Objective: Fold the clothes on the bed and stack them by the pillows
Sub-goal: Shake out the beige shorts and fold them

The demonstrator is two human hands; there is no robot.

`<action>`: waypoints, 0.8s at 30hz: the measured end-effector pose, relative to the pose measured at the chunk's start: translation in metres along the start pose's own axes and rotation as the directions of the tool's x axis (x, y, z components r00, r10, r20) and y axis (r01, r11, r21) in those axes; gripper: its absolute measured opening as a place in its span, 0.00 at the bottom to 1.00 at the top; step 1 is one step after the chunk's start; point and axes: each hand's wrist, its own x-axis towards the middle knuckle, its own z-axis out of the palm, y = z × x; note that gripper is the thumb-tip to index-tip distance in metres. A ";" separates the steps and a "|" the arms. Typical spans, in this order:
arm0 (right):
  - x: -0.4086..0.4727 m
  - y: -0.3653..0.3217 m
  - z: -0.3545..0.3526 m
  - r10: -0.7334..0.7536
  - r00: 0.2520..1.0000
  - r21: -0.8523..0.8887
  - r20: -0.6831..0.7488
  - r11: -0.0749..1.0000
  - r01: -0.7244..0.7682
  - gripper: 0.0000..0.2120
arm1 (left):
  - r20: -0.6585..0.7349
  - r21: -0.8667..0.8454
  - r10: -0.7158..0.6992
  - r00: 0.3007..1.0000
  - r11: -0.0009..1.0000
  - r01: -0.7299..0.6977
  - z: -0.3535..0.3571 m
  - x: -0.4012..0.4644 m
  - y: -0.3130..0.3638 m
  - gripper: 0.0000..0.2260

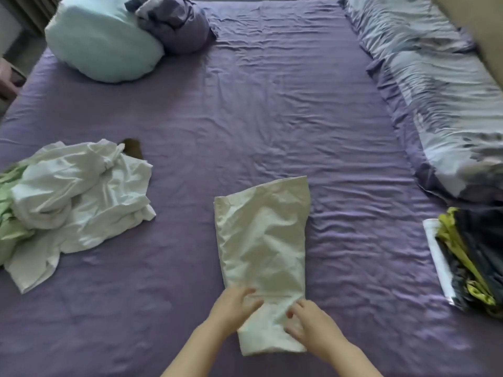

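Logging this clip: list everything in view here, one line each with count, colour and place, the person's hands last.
folded garment: 1, white, centre near edge of bed, lying flat
clothes pile: 1, white and pale green, left side, unfolded
brown item: 1, behind the pile, mostly hidden
folded stack: 1, dark with yellow-green trim, right edge
pillow: 1, pale blue, far left
bundle: 1, purple, beside the pillow
duvet: 1, blue-grey patterned, along right side
sheet: 1, purple, covers bed
left hand: on garment's near end
right hand: on garment's near end
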 end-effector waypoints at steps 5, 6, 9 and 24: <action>0.044 0.017 0.004 0.222 0.955 0.324 -0.196 0.934 -0.151 0.09 | -0.330 -0.262 -0.325 0.886 0.933 0.245 0.006 0.045 -0.005 0.22; 0.055 0.022 0.002 0.285 0.929 0.365 -0.237 0.912 -0.187 0.09 | -0.344 -0.336 -0.394 0.852 0.899 0.280 0.007 0.054 -0.008 0.23; 0.092 0.036 -0.005 0.445 0.852 0.495 -0.276 0.826 -0.271 0.15 | -0.341 -0.542 -0.517 0.785 0.790 0.285 0.008 0.083 -0.017 0.25; 0.154 0.025 -0.017 0.220 0.862 0.015 -0.456 0.971 -0.240 0.35 | -0.719 0.032 -0.089 0.690 0.986 0.161 -0.001 0.126 -0.012 0.26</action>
